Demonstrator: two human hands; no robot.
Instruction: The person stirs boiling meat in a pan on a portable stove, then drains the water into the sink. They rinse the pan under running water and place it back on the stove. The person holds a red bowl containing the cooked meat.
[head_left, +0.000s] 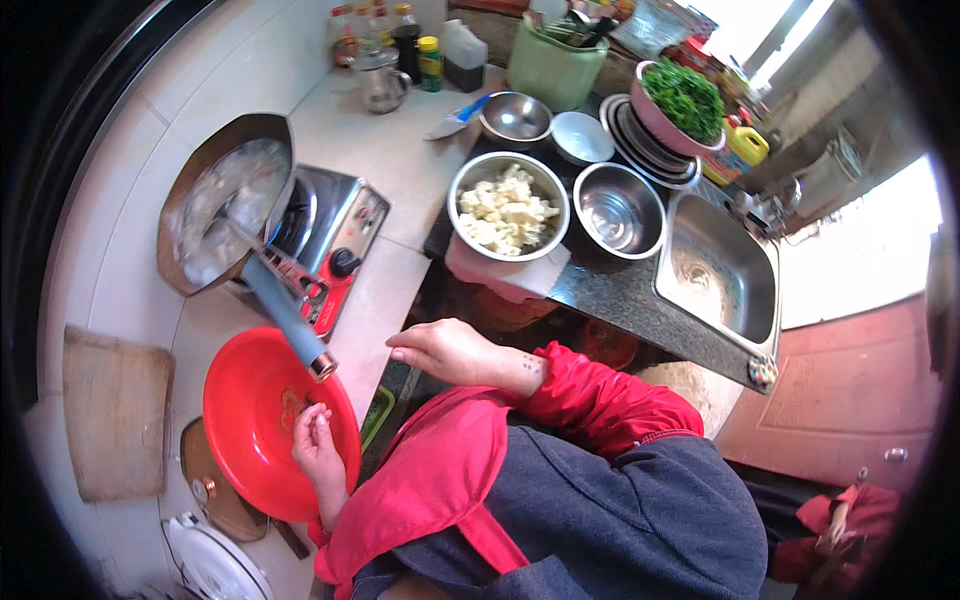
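Note:
My left hand (316, 442) is over the red plastic basin (247, 420), its fingertips bent close together near a small dark bit; whether it pinches anything is unclear. My right hand (442, 351) hangs in the air by the counter's edge, fingers extended, holding nothing. Above the basin juts the blue-grey handle of a wok (176, 225), which stands on a gas stove (352, 247). Whitish, foamy liquid and a metal utensil (247, 234) are in the wok. A steel bowl of cauliflower florets (506, 214) sits on the counter beyond my right hand, over a pale cloth (551, 274).
Steel bowls (619, 211) and a sink (720, 262) lie to the right, with a pink bowl of chopped greens (682, 101) behind. Bottles (406, 45) line the back. A wooden board (116, 416) leans at the left; a glass lid (217, 480) lies partly behind the basin.

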